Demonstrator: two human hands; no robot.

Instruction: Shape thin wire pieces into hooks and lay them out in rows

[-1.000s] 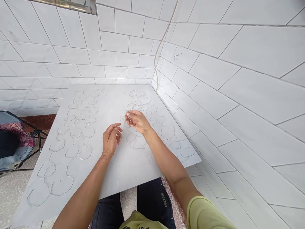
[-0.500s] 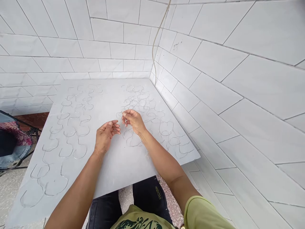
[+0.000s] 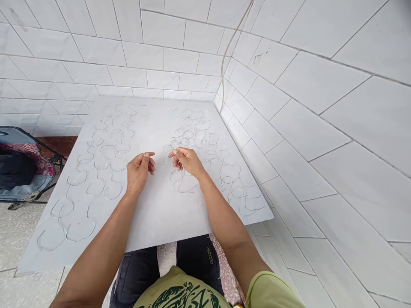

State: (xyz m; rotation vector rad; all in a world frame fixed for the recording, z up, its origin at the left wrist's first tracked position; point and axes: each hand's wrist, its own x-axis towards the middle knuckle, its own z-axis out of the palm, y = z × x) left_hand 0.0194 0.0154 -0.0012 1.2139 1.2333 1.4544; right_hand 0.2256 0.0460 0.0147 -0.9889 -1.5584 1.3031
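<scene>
Between the thumb and forefinger of my right hand (image 3: 188,161) is a thin, shiny curved piece of wire (image 3: 166,162), its free end hanging toward the left. A short gap away, my left hand (image 3: 140,171) is closed, thumb against the fingers; anything held in it is too small to make out. Both hands hover over a pale grey board (image 3: 160,214). Hooked and S-shaped wire pieces (image 3: 105,190) lie in rows at the board's left. More wire pieces (image 3: 192,134) lie tangled and overlapping on the right, some beneath and beyond my right hand.
White tiled walls (image 3: 128,77) meet behind the board and run along its right side. A cable (image 3: 224,64) hangs down the corner. At the left stands a folding chair (image 3: 38,179) with a dark item on it. My legs (image 3: 197,261) are under the board's front edge.
My view has shifted, so the board appears slightly higher and more of the chair shows. My left fingers have drawn closer together. The wire in my right hand now extends leftward into plain sight.
</scene>
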